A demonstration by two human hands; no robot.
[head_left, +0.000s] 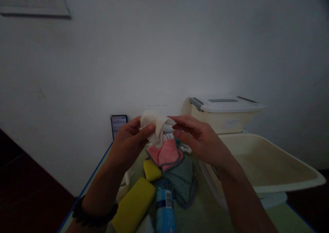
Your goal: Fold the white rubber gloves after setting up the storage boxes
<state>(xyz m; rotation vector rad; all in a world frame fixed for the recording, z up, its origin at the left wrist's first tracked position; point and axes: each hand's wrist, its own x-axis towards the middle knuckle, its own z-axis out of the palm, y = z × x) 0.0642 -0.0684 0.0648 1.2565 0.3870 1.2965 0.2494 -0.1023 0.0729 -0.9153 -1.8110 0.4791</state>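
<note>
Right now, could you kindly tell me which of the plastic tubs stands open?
The front cream tub: its inside shows, while the rear tub has a white lid on.

On the green desk (200, 216) are a grey-edged pink cloth (168, 154), a dark green textured cloth (183, 180), two yellow blocks (133, 205) and a blue labelled bottle (165, 205), while a black phone (119, 123) stands near the white wall (159, 54) and a lidded cream box (213, 120) behind a wide cream basin (272, 161).

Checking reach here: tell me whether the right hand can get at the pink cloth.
Probably yes: the pink cloth lies close below the right hand, its front part looking uncovered. The white cloth, pinched in the left hand, hides part of its far side.
</note>
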